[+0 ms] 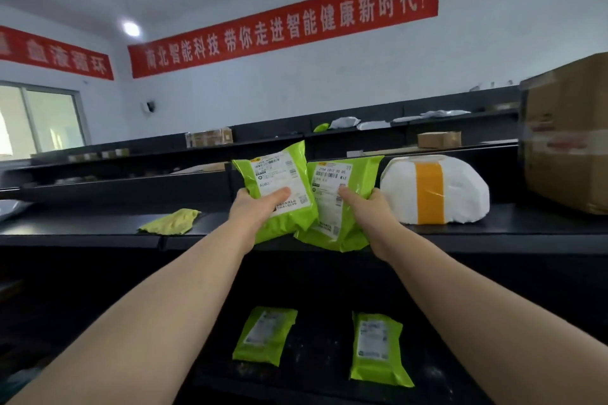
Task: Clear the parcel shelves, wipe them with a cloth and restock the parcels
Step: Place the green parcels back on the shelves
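Note:
My left hand point(253, 207) grips a green parcel point(279, 181) with a white label, thumb across the label. My right hand point(368, 210) grips a second green parcel point(348, 174) beside it, thumb on its label. Both parcels are held upright over the front edge of the black top shelf point(98, 230), the left one overlapping the right. A yellow-green cloth point(172, 222) lies crumpled on that shelf to the left. Two more green parcels point(265, 335) point(376, 347) lie flat on the lower shelf point(316, 371).
A white wrapped parcel with a yellow tape band point(434, 189) sits on the top shelf just right of my right hand. A large cardboard box point(566, 135) stands at the far right. Further black shelf rows point(131, 148) behind hold small boxes and bags.

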